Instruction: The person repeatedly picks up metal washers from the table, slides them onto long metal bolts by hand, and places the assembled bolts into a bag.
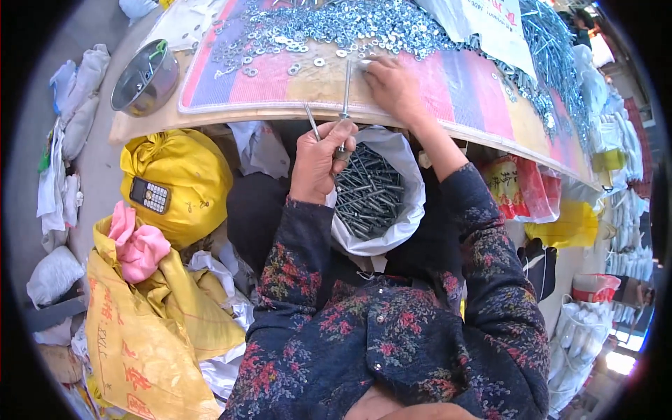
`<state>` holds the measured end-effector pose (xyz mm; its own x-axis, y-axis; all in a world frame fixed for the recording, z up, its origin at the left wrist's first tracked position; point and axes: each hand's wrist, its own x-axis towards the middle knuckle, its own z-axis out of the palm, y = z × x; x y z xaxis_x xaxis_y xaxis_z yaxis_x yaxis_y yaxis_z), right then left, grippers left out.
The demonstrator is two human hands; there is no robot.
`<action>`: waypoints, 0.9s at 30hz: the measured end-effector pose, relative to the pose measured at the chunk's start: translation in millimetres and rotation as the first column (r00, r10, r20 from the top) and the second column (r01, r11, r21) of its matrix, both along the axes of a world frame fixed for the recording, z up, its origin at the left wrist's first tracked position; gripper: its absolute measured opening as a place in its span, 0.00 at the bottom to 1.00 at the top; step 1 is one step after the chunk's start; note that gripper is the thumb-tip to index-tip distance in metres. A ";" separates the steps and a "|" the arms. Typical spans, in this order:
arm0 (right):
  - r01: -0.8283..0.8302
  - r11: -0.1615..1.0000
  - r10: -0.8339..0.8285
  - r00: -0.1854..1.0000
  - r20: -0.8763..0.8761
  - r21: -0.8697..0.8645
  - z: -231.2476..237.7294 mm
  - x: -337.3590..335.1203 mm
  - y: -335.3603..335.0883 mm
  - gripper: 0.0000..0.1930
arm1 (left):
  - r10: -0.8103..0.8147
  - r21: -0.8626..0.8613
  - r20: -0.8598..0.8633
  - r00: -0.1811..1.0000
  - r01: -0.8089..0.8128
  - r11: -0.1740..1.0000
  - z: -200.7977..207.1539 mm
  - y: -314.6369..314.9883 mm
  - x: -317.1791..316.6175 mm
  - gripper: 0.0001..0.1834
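My left hand [319,159] is closed around long metal bolts. One bolt [347,89] stands upright, with a washer or nut near my fingers. A second rod [311,120] tilts out to the left of it. My right hand [393,85] rests on the striped mat [448,87] by the washers. Its fingers are bent together, and what lies under the fingertips is too small to make out. A heap of washers [343,28] spreads over the table's far part. Below my hands, a white sack [413,210] between my legs holds many dark bolts [371,192].
A metal bowl [157,84] stands at the table's left corner. Long bolts [556,63] are piled at the right under a white bag [490,24]. At left are a yellow bundle [196,168] with a phone [149,195], a pink cloth [140,252] and a yellow sack [133,336].
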<state>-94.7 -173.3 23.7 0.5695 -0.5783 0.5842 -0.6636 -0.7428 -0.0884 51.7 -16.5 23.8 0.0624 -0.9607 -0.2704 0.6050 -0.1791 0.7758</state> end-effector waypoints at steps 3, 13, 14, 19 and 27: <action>0.105 0.987 -0.121 0.984 0.132 0.120 11.5 -27.1 10.2 0.11 | 0.012 0.010 -0.003 1.000 -0.012 1.000 -1.8 5.5 4.9 0.10; 0.237 0.952 -0.266 0.953 0.145 0.193 8.4 -9.3 -3.0 0.13 | 0.020 0.032 -0.014 1.000 -0.019 0.999 -1.9 4.4 -2.5 0.10; 0.268 0.959 -0.271 0.963 0.016 0.088 7.2 -6.1 -10.0 0.13 | -0.007 0.025 -0.006 1.000 0.007 1.000 -3.7 2.8 -5.4 0.10; 0.322 0.932 -0.303 0.944 -0.133 0.163 6.1 0.5 -27.6 0.13 | -0.071 -0.029 0.062 0.996 0.072 0.997 -6.3 1.0 -9.7 0.10; 0.334 0.936 -0.320 0.939 -0.128 0.109 6.2 3.7 -31.0 0.11 | -0.085 -0.059 0.077 0.993 0.090 0.994 -12.5 -4.8 -26.4 0.09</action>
